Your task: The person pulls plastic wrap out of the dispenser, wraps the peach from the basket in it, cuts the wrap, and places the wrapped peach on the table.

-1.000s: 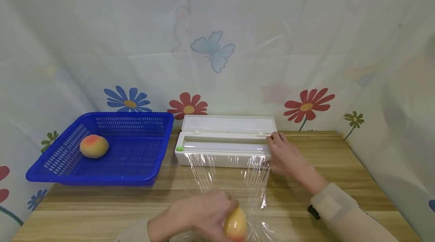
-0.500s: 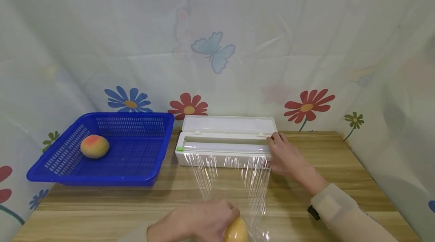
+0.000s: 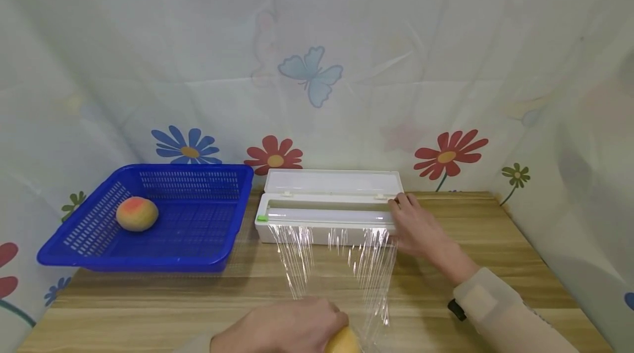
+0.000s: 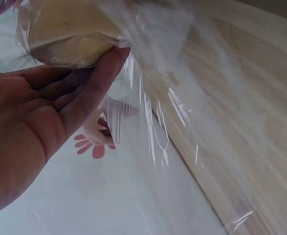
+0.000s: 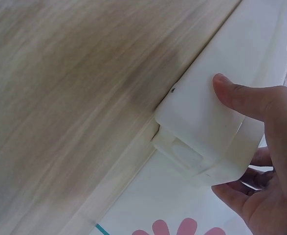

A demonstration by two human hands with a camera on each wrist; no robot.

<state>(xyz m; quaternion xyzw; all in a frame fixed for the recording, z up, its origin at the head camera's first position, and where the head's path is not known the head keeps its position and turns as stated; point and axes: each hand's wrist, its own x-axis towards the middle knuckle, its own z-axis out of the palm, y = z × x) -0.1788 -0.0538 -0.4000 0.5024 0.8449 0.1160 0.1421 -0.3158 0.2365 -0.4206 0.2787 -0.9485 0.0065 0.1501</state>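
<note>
No text, label, brand or number can be read in any view. A short row of dark marks (image 3: 537, 315) runs along the right sleeve (image 3: 510, 309), toward the front of the bench's (image 3: 495, 248) right edge, too small to make out as letters. One tiny dark mark (image 5: 172, 90) stands on the white box (image 5: 207, 100), likewise unreadable.

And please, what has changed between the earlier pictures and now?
The left hand, gripping a round yellow peach, has moved toward the person; the clear plastic film now stretches further from the white rectangular plastic box. Nothing was newly grasped or released. The right hand keeps its grip on the box; the blue plastic basket and its red-and-yellow peach stayed put.
</note>
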